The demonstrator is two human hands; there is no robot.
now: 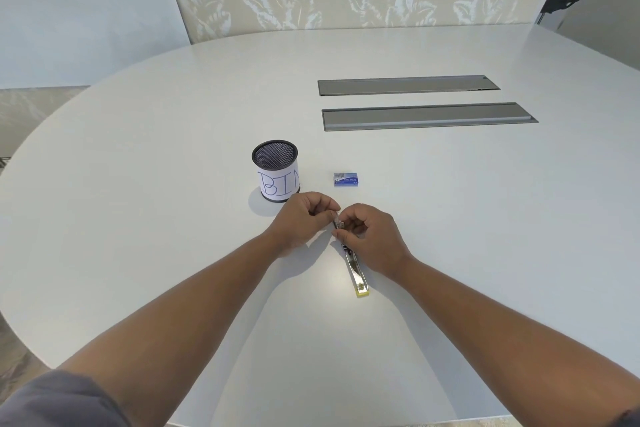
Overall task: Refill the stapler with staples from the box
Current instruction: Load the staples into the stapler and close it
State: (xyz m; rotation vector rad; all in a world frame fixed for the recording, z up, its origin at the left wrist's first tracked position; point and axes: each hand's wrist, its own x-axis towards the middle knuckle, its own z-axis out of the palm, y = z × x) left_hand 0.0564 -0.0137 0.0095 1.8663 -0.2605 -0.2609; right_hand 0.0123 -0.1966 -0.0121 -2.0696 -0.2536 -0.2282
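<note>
The stapler (356, 270) lies opened flat on the white table (485, 218), a long metal strip with a yellow end nearest me. Its far end is under my fingers. My left hand (304, 218) and my right hand (372, 236) meet over that far end, both pinching a small shiny metal piece (337, 220), apparently a strip of staples. Whether it sits in the stapler's channel is hidden by my fingers. The small blue staple box (345, 179) lies closed on the table just beyond my hands.
A black mesh cup (275, 170) with a paper label reading "BIN" stands left of the box, close to my left hand. Two long grey cable hatches (429, 116) are set in the table farther back. A patterned wall panel stands behind the table.
</note>
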